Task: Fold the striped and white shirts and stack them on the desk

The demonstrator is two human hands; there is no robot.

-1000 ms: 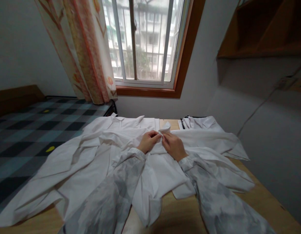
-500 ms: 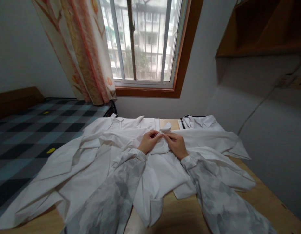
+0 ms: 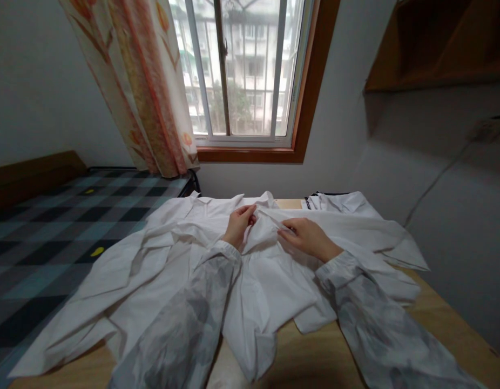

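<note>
A white garment, loosely spread with creases, covers much of the wooden table. My left hand pinches a raised fold of its cloth near the middle, thumb and fingers together. A short way to the right, my right hand grips another edge of the same cloth between thumb and fingertips. The fabric stretches between the two hands. Long parts of the garment reach out to the left and right, and its lower end drapes toward me. Whether a button or seam sits under my fingers is hidden.
Folded white cloth with a dark edge lies at the table's far right. A bed with a checked cover stands at the left. A curtain hangs beside the window; a wooden shelf is on the right wall.
My hands, close together before, have moved apart, the right one to the right and the left one slightly left and up. The cloth between them is now opened out.
</note>
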